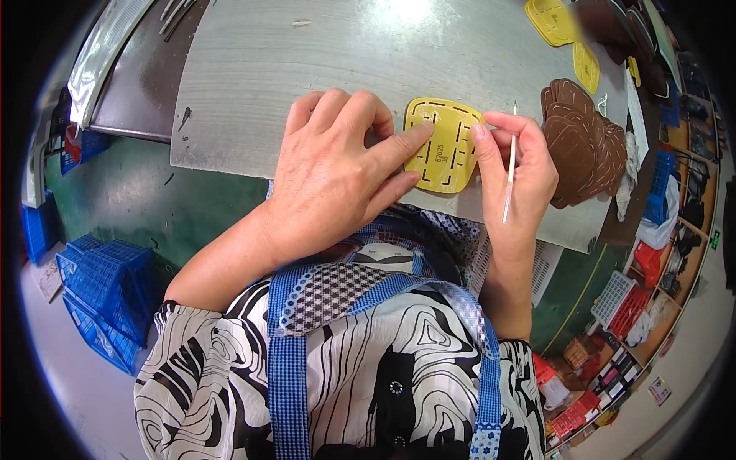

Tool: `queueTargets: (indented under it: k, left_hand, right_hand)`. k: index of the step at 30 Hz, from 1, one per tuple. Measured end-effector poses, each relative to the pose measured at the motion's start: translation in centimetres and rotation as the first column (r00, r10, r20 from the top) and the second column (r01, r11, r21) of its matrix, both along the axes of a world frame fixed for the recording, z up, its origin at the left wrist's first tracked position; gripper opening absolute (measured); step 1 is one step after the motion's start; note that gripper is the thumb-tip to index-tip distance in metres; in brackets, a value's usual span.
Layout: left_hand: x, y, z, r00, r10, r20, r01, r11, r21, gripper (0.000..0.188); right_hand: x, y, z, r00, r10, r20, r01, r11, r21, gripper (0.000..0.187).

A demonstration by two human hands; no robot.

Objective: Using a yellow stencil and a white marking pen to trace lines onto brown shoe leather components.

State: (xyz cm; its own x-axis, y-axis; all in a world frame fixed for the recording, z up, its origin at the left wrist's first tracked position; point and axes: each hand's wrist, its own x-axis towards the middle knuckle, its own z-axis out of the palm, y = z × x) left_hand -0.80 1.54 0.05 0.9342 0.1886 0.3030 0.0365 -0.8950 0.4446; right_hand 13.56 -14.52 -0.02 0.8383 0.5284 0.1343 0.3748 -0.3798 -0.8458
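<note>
A yellow slotted template (pixel 444 162) with rounded corners lies near the front edge of the grey board, a dark edge showing along its left side. My left hand (pixel 333 165) reaches over from the left, its index fingertip pressing on the template and its thumb by the near left edge. At the opposite side, my right hand (pixel 525 165) has its thumb and index finger on the template's right edge. A thin white pen-like stick (pixel 509 184) is tucked in that same hand, pointing away from me. Overlapping brown slotted pieces (pixel 579 146) are piled to the right.
The grey board (pixel 245 92) covers most of the tabletop. More yellow templates (pixel 550 21) lie at the far right, beside dark brown pieces (pixel 609 27). Blue plastic baskets (pixel 107 291) stand on the floor at left. Loaded shelves (pixel 667 284) line the right side.
</note>
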Motion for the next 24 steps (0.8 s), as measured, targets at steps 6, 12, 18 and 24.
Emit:
queueTargets:
  k: [6, 12, 18, 24]
  left_hand:
    - [0.1, -0.2, 0.1, 1.000, 0.010, -0.014, -0.010, 1.000, 0.015, 0.045]
    - [0.0, -0.3, 0.0, 0.999, 0.026, -0.042, -0.023, 0.997, 0.070, 0.041]
    - [0.2, -0.2, -0.1, 1.000, -0.008, -0.026, 0.010, 0.997, 0.083, 0.036]
    - [0.2, -0.4, -0.1, 1.000, 0.009, -0.014, -0.007, 0.996, 0.091, 0.035]
  right_hand:
    - [0.7, -0.6, 0.4, 0.884, 0.222, 0.411, -0.118, 0.958, -0.263, 0.027]
    - [1.2, 0.0, 2.5, 0.966, 0.242, -0.093, -0.217, 0.951, 0.221, 0.030]
    - [1.0, 3.0, 0.7, 0.903, 0.422, 0.078, -0.424, 0.905, 0.021, 0.023]
    - [1.7, 2.2, 0.9, 0.944, 0.275, 0.183, -0.256, 0.959, -0.125, 0.023]
